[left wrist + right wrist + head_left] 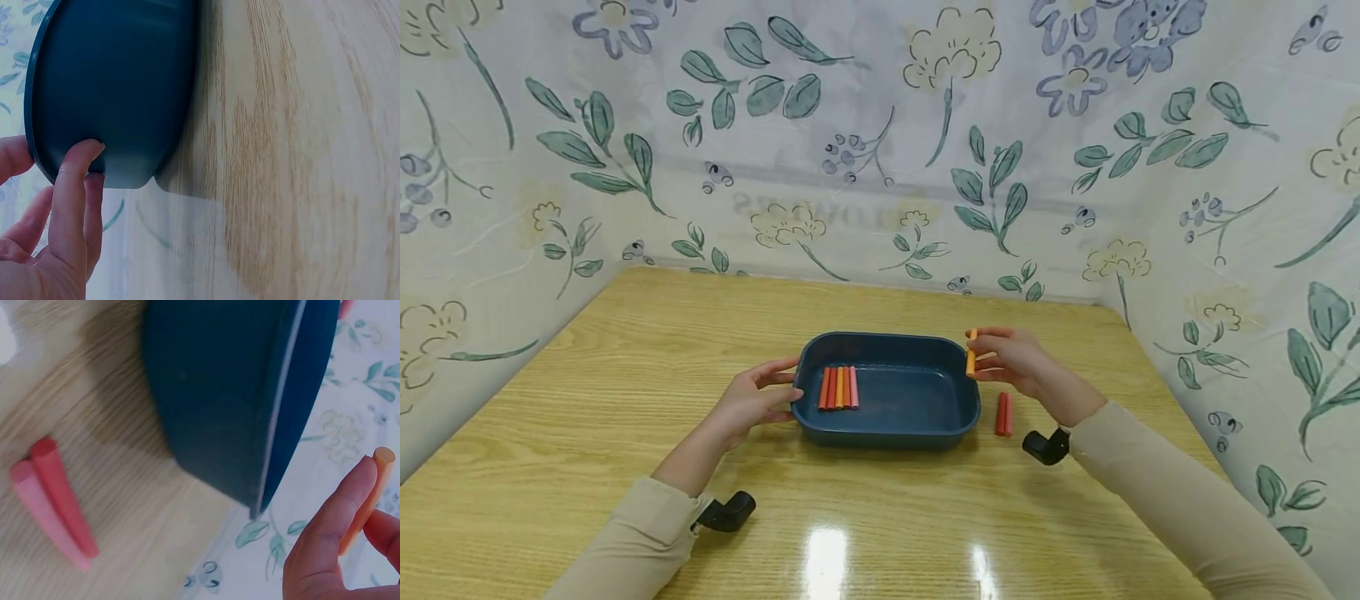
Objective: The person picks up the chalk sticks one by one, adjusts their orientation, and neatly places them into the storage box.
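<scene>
A dark blue rectangular tray with rounded corners stands on the table. My left hand grips its left end, with fingers against the outer wall and the rim between thumb and fingers. Upright beside the tray's right rim, an orange crayon is pinched between the thumb and fingers of my right hand. Inside the tray, several red, orange and pink crayons lie side by side at the left. Two more crayons, one red and one pink, lie on the table below my right hand.
The wood-grain table ends at a floral cloth that hangs behind it and along both sides. Black wrist-worn devices stick out from both sleeves over the table.
</scene>
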Available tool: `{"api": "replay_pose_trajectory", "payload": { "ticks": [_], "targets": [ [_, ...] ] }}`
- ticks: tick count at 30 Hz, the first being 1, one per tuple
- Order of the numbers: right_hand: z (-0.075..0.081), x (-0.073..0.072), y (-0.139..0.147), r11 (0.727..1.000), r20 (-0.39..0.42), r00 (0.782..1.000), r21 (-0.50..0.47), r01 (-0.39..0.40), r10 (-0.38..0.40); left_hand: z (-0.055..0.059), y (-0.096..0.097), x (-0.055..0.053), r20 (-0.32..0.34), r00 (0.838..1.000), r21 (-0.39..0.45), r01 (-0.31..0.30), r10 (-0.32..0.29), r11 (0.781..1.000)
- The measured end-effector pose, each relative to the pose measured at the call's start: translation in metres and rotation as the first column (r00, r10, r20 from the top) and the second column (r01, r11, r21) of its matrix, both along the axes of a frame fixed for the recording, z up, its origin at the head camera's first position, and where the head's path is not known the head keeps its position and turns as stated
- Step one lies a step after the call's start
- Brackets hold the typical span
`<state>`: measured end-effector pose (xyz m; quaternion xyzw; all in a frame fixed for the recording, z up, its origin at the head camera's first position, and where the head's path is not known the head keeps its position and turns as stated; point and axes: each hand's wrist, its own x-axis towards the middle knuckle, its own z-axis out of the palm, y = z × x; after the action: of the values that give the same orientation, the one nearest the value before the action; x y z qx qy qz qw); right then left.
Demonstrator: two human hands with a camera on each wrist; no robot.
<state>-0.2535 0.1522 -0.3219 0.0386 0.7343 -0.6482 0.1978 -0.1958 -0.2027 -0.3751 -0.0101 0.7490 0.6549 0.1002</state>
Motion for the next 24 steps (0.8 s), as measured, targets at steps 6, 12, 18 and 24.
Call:
{"api": "replay_pose_trajectory", "payload": {
  "ticks": [6, 12, 18, 24],
  "targets": [
    [0.004, -0.005, -0.016, 0.999, 0.024, 0.999, 0.019, -0.025, 0.025, 0.000, 0.001, 0.000, 0.004, 1.000, 0.013, -0.001, 0.001, 1.000],
    [0.007, -0.011, -0.031, 0.998, 0.047, 0.997, 0.006, -0.068, 0.068, 0.001, 0.001, -0.001, 0.001, 1.000, 0.016, 0.003, -0.003, 1.000],
    [0.010, -0.018, -0.045, 0.995, 0.081, 0.992, -0.020, -0.098, 0.099, 0.001, 0.001, -0.001, -0.006, 1.000, 0.013, 0.003, -0.003, 1.000],
    [0.005, -0.025, -0.061, 0.994, 0.106, 0.989, -0.062, -0.093, 0.100, -0.001, 0.000, -0.001, 0.004, 1.000, 0.018, 0.005, -0.005, 1.000]
  ]
}}
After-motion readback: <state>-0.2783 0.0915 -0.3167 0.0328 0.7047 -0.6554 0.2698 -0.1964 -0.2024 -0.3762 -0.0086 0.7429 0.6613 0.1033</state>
